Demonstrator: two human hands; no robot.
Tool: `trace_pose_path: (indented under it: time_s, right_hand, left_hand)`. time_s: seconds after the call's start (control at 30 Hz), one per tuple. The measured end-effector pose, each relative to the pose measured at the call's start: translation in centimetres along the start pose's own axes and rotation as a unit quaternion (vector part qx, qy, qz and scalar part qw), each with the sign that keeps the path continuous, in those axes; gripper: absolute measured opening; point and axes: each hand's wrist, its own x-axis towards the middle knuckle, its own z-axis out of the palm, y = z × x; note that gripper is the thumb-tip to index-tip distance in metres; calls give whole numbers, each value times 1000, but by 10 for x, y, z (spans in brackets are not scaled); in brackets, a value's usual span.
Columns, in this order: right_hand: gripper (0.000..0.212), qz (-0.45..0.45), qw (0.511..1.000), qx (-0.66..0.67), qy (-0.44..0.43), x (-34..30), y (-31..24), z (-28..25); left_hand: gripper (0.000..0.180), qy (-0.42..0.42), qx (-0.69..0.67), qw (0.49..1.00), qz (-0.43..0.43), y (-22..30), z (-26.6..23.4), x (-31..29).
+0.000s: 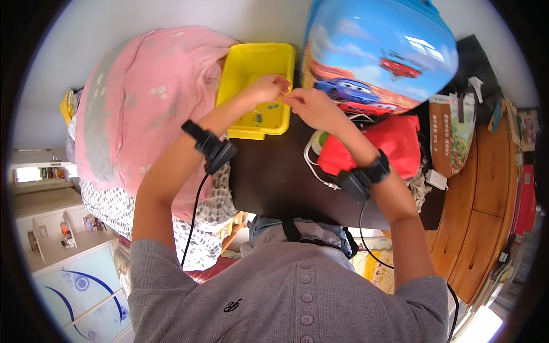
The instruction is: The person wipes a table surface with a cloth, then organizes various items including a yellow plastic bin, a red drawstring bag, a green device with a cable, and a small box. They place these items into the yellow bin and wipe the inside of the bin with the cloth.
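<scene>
I'm wanting left hand and right hand steady: fingers are half-curling, anything held unclear, near the yellow rectangular plastic bin at three o'clock.

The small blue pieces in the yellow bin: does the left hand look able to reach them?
Probably yes: the left hand appears above the open yellow bin, and nothing seems to cover the small blue pieces.

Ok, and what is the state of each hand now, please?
Left hand: fingers bent, above yellow box; holding cannot be told.
Right hand: fingers bent; anything held is too small to tell.
</scene>
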Motion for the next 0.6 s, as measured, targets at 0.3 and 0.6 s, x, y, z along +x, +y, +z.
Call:
trace_pose_path:
  time_s: [0.3, 0.6]
  right_hand:
    - [27, 278, 894, -163, -311, 162, 32, 114]
    - [57, 316, 794, -136, -501, 191, 100, 171]
  left_hand:
    - [28, -129, 111, 985, -28, -160, -75, 78]
    - [34, -179, -63, 933, -306, -169, -63, 84]
